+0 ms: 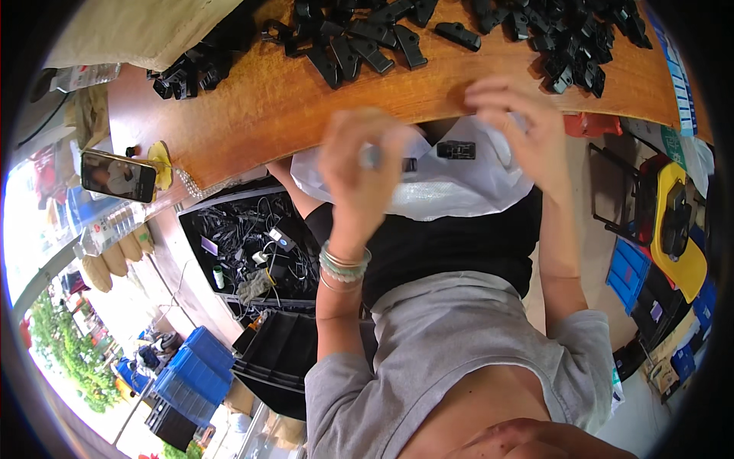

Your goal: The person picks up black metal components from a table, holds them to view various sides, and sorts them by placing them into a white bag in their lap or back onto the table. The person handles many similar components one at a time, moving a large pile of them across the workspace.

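A white woven plastic sheet (451,195) lies across my lap below the table's front edge. On it rests a small black plastic part (456,150), and another dark piece (410,164) shows beside my left fingers. My left hand (363,157) hovers over the sheet's left side, smeared by motion. A greyish-blue spot shows among its fingers, too blurred to name. Over the sheet's right side, my right hand (520,126) is raised with its fingers stretched out and apart, and nothing visible in them.
Heaps of black plastic parts (367,46) lie along the wooden table (267,115), with another heap (569,46) at the right. A phone (118,176) leans at the table's left end. A black crate (222,222) of cables stands left of my legs. A yellow cap (677,237) is at right.
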Action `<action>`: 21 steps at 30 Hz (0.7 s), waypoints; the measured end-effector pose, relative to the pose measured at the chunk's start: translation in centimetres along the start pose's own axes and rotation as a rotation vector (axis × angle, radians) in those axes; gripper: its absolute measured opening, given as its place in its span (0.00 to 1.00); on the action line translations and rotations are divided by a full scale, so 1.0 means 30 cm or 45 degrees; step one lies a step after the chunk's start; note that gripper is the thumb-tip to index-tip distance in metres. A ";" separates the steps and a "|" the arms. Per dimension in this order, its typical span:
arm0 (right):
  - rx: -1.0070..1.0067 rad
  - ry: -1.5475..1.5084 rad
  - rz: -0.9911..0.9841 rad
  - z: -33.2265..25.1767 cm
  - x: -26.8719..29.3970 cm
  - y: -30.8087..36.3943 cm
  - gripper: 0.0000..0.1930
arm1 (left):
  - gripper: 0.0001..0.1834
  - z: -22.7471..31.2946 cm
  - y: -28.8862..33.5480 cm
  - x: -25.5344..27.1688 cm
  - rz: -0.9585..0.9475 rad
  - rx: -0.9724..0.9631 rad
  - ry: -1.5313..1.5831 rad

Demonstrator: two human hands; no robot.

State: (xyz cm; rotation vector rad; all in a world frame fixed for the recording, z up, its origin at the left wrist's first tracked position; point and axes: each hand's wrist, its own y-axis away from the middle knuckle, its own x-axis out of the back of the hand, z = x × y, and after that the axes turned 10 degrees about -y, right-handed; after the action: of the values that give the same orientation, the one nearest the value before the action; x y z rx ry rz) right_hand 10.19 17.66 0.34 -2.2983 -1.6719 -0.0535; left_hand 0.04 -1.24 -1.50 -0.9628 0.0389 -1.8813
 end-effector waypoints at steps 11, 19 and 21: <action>0.179 0.730 0.519 0.112 -0.041 -0.146 0.12 | 0.11 -0.115 -0.199 0.096 -0.052 0.696 0.316; -0.113 -0.494 0.451 -0.023 -0.110 -0.078 0.11 | 0.15 0.016 -0.107 0.067 -0.201 0.496 0.750; -0.050 -0.555 0.349 -0.024 -0.124 -0.076 0.11 | 0.19 0.037 -0.093 0.043 -0.252 0.501 0.701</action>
State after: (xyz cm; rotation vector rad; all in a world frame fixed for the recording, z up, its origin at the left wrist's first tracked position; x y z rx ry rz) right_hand 6.97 14.68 0.77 -2.6886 -1.5201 0.5110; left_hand -1.63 -0.39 1.19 -0.1727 -0.0988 -2.1805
